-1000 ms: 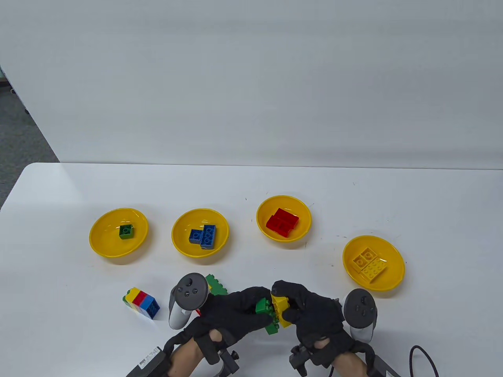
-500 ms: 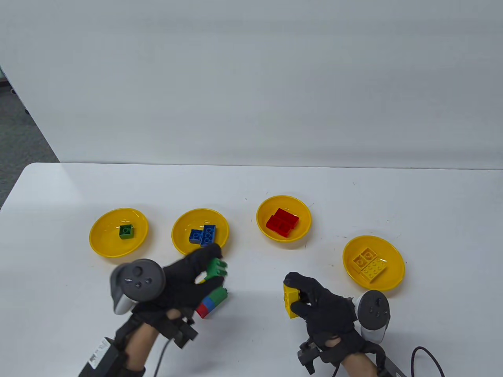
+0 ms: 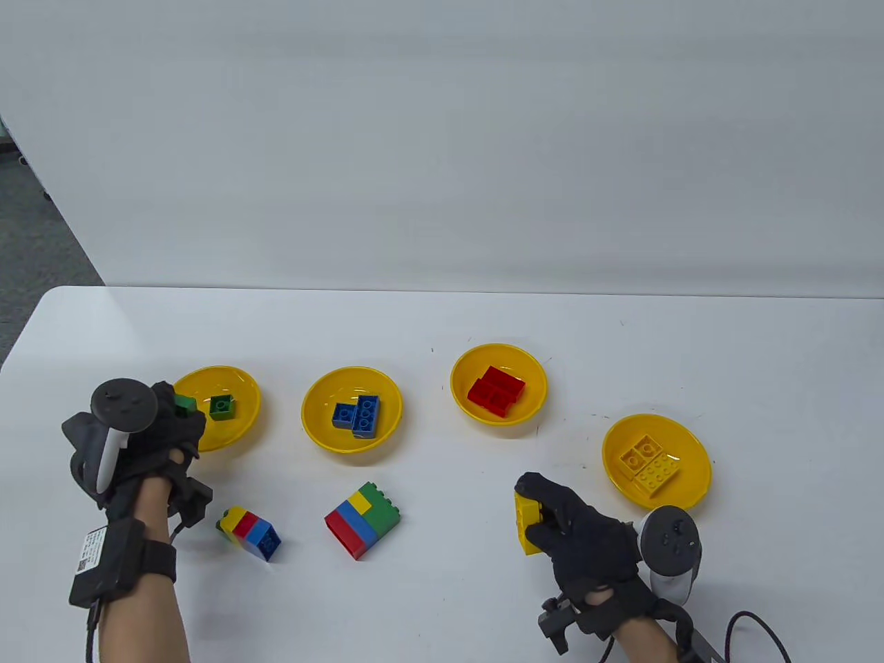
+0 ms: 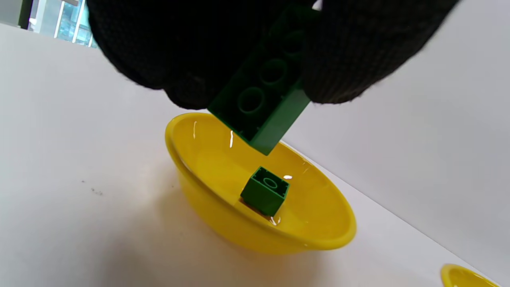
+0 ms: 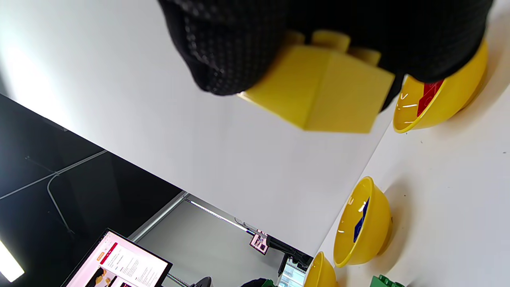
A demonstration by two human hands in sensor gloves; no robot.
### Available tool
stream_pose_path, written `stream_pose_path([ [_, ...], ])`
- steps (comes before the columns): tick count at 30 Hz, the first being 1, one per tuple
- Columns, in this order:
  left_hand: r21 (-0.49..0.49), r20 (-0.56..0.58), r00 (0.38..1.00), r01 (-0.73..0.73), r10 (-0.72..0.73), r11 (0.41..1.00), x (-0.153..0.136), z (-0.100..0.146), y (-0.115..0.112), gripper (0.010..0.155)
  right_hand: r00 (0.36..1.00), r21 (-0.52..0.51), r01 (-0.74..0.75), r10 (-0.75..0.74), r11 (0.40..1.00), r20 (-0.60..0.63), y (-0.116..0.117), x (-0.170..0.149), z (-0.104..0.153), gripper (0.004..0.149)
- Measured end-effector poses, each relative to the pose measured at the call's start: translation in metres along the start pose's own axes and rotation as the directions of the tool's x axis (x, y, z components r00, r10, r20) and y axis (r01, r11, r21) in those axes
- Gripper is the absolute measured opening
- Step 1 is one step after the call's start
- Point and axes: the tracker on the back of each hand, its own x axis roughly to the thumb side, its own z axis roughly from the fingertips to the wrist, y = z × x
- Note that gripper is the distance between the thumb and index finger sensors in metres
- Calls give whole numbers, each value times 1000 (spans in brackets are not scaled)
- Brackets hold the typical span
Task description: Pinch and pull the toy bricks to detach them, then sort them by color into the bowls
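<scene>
The green brick (image 4: 265, 105) is hanging over the leftmost yellow bowl (image 3: 238, 435), where a smaller green brick (image 3: 222, 407) is already lying; it is looking light, stiff and a little slippery, so pinching it on two opposite flat sides is probably the safest way. The left hand (image 3: 162, 431) is gripping it with curled fingers (image 4: 350, 59), while the right hand (image 3: 577, 539) is holding a yellow brick (image 3: 526, 523) above the tabletop (image 3: 442, 324), near the bowl with yellow bricks (image 3: 690, 483). Two mixed stacks (the small stack (image 3: 250, 532) and the larger block (image 3: 363, 519)) are waiting between the hands, and the label on the left wrist strap is too small for reading.

Bare table (image 3: 442, 608) left open between the hands, near strip blocked by two brick stacks (image 3: 363, 519), farther back crossed by four bowls (image 3: 351, 407)
</scene>
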Motion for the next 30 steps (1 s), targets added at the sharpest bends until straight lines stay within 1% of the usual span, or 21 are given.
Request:
stream_pose_path([
  [1,15,-27,1000,-6,6,1000,-3,-3,-1,78,1000,-3,1,-1,1000,-6,0,-2,-1,58],
  [3,11,-43,999,-8,8,1000,-7,-4,2,84,1000,-8,4,-4,1000,-16,-1,-3,-1,58],
  [5,32,-32,999,-24,25,999,-8,0,9,83,1000,-15,3,-4,1000,-20,-2,-3,-1,58],
  [7,47,-1,997,-72,72,996,-7,7,20,80,1000,-20,4,-4,1000,-20,-3,-3,-2,58],
  [9,81,50,990,-133,130,988,-3,21,32,77,1000,-29,3,-4,1000,-21,-5,-3,-2,58],
  [10,104,95,981,-177,168,979,1,31,40,76,1000,-39,2,-3,999,-22,-6,-3,-2,58],
  [13,145,212,939,-305,271,941,12,62,49,72,1000,-63,4,-6,998,-21,-12,-1,-3,58],
  [15,124,305,897,-371,320,920,21,89,47,71,1000,-90,12,-13,996,-15,-19,1,-4,58],
  [16,112,347,876,-394,335,912,27,103,41,71,1000,-109,14,-16,994,-10,-23,2,-4,58],
  [19,52,437,838,-387,328,921,35,132,19,71,1000,-134,9,-11,991,-19,-31,0,-3,58],
  [20,36,453,831,-377,322,925,37,136,11,71,1000,-141,8,-11,990,-27,-33,-2,-2,58],
  [21,24,455,836,-355,306,935,39,139,8,71,999,-144,6,-10,990,-33,-34,-3,-2,58],
  [22,-10,468,840,-305,274,952,40,142,5,71,999,-152,4,-10,988,-36,-37,-2,-2,58],
  [23,-20,480,836,-291,264,957,40,145,4,71,1000,-162,3,-7,987,-28,-39,1,-2,58],
  [25,-6,499,826,-299,262,954,41,148,3,70,999,-200,-33,35,979,9,-49,11,-4,58],
  [26,-10,504,825,-290,255,957,40,149,3,69,995,-232,-74,87,970,47,-57,20,-6,58],
  [27,-11,504,827,-284,251,959,39,149,3,69,982,-280,-141,171,950,84,-67,31,-8,58],
  [29,-12,506,822,-295,261,955,38,149,4,68,936,-360,-272,332,893,115,-83,45,-13,58],
  [30,-22,506,817,-308,276,951,37,149,4,68,896,-400,-349,427,847,122,-93,51,-17,58],
])
